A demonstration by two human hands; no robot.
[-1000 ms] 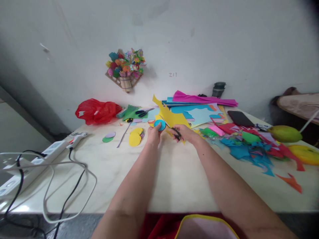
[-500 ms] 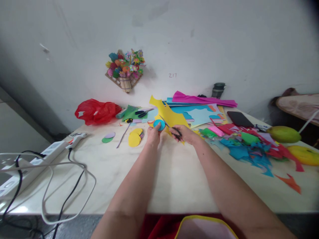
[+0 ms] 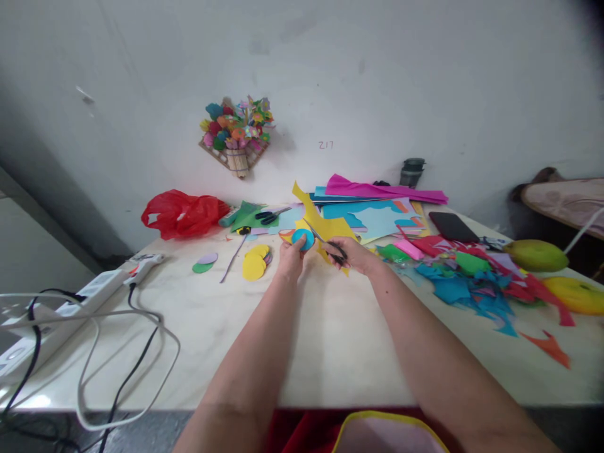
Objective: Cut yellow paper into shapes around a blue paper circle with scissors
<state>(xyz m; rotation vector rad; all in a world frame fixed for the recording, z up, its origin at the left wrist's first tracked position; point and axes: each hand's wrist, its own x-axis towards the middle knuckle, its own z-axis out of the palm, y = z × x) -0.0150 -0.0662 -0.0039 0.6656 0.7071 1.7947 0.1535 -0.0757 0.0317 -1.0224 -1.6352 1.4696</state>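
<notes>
Between the thumb and fingers of my left hand point(image 3: 291, 255) is a blue paper circle point(image 3: 304, 239), pressed against a yellow paper sheet point(image 3: 330, 225). My right hand point(image 3: 352, 253) grips black-handled scissors point(image 3: 336, 253) by the loops. Their blades point up and left, at the yellow sheet close to the circle's right edge. How far the blades are apart is too small to tell. Left of my left hand lie several yellow paper circles point(image 3: 255, 265) in a loose pile. A green and a lilac circle point(image 3: 204, 263) overlap farther left.
Paper scraps point(image 3: 472, 286) are heaped at the right, by a phone point(image 3: 453, 226) and two mangoes point(image 3: 536, 255). Behind my hands are colored sheets point(image 3: 382, 217) and second scissors point(image 3: 271, 217). A red plastic bag point(image 3: 182, 215), a power strip point(image 3: 61, 314) and cables occupy the left.
The yellow sheet has turned and shifted slightly, its upper strip now farther right. Both hands keep their hold, with the blue circle moved a little to the right.
</notes>
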